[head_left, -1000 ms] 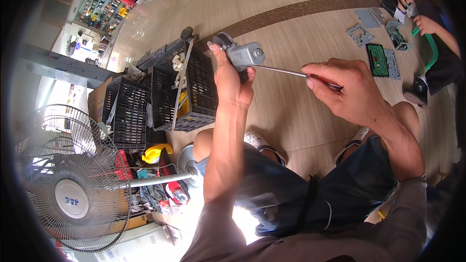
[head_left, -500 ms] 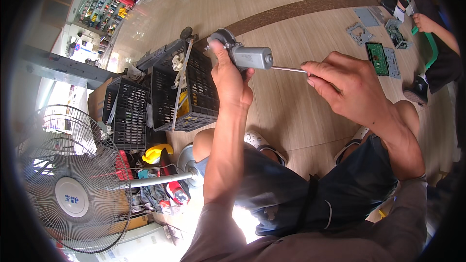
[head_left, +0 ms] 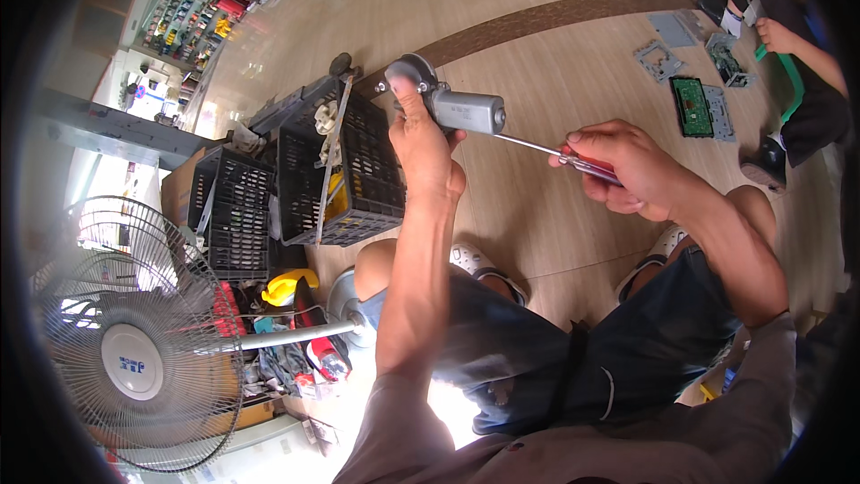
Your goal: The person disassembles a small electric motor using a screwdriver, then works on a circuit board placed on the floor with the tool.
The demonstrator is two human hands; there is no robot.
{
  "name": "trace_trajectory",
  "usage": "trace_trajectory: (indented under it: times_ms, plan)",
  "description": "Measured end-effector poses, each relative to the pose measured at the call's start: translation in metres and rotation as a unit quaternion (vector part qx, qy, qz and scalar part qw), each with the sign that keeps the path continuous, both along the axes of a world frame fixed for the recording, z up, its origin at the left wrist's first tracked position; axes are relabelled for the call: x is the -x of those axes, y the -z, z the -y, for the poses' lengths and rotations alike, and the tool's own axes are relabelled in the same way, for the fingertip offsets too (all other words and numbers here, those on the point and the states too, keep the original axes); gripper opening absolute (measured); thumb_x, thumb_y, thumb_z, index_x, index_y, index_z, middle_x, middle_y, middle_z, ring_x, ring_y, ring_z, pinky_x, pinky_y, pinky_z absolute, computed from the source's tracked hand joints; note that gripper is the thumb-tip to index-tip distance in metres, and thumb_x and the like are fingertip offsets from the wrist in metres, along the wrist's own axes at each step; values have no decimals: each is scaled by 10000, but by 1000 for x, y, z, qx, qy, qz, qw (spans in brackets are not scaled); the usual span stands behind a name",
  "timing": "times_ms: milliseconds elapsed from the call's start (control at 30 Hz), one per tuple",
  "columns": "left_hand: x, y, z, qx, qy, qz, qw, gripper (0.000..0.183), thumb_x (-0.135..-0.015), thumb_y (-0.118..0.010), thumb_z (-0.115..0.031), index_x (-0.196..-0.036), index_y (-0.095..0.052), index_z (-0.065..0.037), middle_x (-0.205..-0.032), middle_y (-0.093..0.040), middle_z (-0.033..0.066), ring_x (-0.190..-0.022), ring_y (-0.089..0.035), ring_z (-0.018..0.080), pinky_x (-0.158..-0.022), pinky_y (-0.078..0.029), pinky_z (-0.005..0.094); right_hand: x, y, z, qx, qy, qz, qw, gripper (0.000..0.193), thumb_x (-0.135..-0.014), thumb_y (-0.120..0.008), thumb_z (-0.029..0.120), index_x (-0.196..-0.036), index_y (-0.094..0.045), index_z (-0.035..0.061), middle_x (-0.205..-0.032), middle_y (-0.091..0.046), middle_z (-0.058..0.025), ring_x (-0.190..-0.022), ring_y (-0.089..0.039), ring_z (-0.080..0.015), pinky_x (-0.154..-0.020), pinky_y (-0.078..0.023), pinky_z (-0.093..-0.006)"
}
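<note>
In my left hand (head_left: 423, 148) is a small electric motor (head_left: 469, 113) with a silver cylindrical body and a darker round gear housing. The thumb lies over the housing, and the other fingers curl behind it, mostly hidden. My right hand (head_left: 632, 166) grips a screwdriver (head_left: 587, 167) by its reddish see-through handle. Its slim metal shaft slants up to the left, with the tip at the lower edge of the motor's end face. Whether the tip touches a screw there I cannot tell.
Black plastic crates (head_left: 345, 166) with parts stand at the left, near a standing fan (head_left: 133, 361). A green circuit board (head_left: 691, 108) and metal plates (head_left: 672, 30) lie on the floor at the right. Beyond them, another person's hands (head_left: 778, 34) hold a green strip (head_left: 794, 90).
My right hand has turned and dropped slightly, so the screwdriver's handle now shows and its shaft slants more steeply. The tip has shifted from the motor's end centre toward its lower edge.
</note>
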State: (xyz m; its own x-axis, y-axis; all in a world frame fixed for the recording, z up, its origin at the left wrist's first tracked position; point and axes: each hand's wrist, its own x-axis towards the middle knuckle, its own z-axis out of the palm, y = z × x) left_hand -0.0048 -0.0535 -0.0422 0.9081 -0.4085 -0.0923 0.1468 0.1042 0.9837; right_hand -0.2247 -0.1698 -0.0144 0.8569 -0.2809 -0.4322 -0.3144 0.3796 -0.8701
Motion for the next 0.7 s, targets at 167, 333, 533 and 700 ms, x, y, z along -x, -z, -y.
trace_trajectory:
  times_ms: [167,333,533,700]
  plan:
    - [5,-8,3,15,18,47,999,618,-932,-550,-644,-1005,-587,-31,-816,-628,28,-632,-576,95,-487,-450,238,0,0,-7,55,39,21,998,214,-929,-654,215,-960,-626,6,-686,-600,-63,-542,-497,-97,-492,-402,-269]
    - [2,-5,-1,24,4,43,999,531,-967,-558,-574,-1005,-576,-45,-805,-625,18,-596,-533,75,-458,-397,241,-9,11,-17,481,79,141,862,186,-832,-736,107,-931,-621,-2,-829,-689,-148,-698,-683,-260,-661,-546,-361]
    - [9,-9,-3,-7,-5,62,998,438,-995,-554,-507,-970,-573,-70,-680,-507,-32,-533,-440,60,-449,-331,247,-6,37,-22,537,-9,101,837,227,-990,-609,241,-939,-631,21,-716,-611,-113,-515,-537,-211,-483,-441,-353]
    - [10,-20,-23,45,12,115,992,479,-980,-577,-510,-1038,-586,-34,-692,-529,-13,-522,-445,63,-442,-331,247,-2,7,-20,-36,-30,18,999,237,-964,-624,269,-926,-648,36,-696,-588,-26,-501,-438,-77,-453,-358,-282]
